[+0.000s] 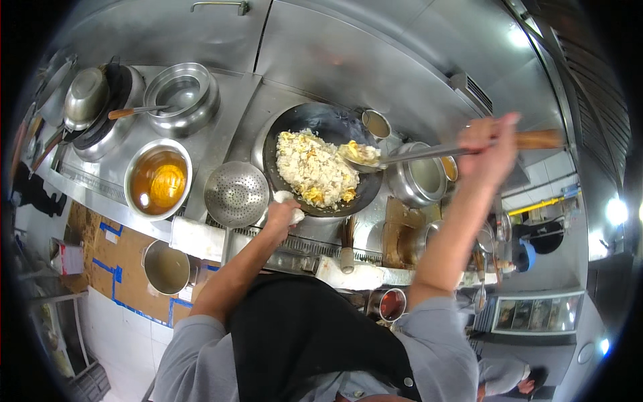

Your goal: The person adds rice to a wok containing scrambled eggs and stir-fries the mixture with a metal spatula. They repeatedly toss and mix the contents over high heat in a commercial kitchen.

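Observation:
Before me a large black wok (321, 118) sits on the range, holding a heap of rice with egg (316, 168). My left hand (282, 218) grips the wok's near-left rim through a folded white cloth (297, 216). Raised to the right, my right hand (487, 143) is closed around the long handle of a wok ladle (422, 154) and looks blurred. The ladle's bowl carries some rice and egg over the right side of the wok. Beside my left hand lies a round perforated strainer (237, 193).
Left stand a metal bowl of amber liquid (135, 173) and a pot with a ladle (213, 108). At right are a metal pot of cloudy liquid (394, 188) and a small container (377, 125). A bamboo wok brush (347, 251) lies near the front edge. Another person (502, 374) is at lower right.

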### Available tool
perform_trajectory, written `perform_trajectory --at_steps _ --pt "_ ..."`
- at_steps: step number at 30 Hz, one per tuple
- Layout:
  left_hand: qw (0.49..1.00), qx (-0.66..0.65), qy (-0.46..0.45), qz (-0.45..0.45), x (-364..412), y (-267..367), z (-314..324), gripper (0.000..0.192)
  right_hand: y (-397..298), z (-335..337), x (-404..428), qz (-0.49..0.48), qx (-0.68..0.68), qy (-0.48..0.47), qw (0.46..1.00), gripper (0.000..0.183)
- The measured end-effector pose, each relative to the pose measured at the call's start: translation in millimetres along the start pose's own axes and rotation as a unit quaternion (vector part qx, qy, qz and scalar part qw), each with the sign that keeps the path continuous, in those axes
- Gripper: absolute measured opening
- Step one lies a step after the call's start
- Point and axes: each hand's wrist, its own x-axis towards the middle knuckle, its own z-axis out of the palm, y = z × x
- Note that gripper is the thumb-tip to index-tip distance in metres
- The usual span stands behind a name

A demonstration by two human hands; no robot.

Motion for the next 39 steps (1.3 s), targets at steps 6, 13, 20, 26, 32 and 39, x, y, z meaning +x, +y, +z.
perform_trajectory --at_steps 6,13,20,26,32,39 --pt "0.998 0.054 0.013 0.033 18 0 28 0.026 252 -40 -39 0.002 -0.177 0.109 0.978 0.036" --pt "0.995 -0.004 0.044 0.086 27 -10 22 0.019 214 -9 -76 -0.015 -0.082 0.044 0.996 0.029" --pt "0.998 0.002 0.031 0.057 15 0 15 0.022 184 16 -55 0.047 -0.075 0.017 0.996 0.034" --pt "0.997 0.033 0.028 0.069 16 4 22 0.016 231 7 -51 0.048 -0.212 -0.023 0.976 0.038" --pt "0.995 0.062 0.031 0.071 15 10 20 0.019 237 22 -94 0.031 -0.036 -0.002 0.999 0.039" --pt "0.998 0.037 0.033 0.045 15 8 15 0.019 207 34 -58 0.009 0.028 -0.001 1.000 0.034"
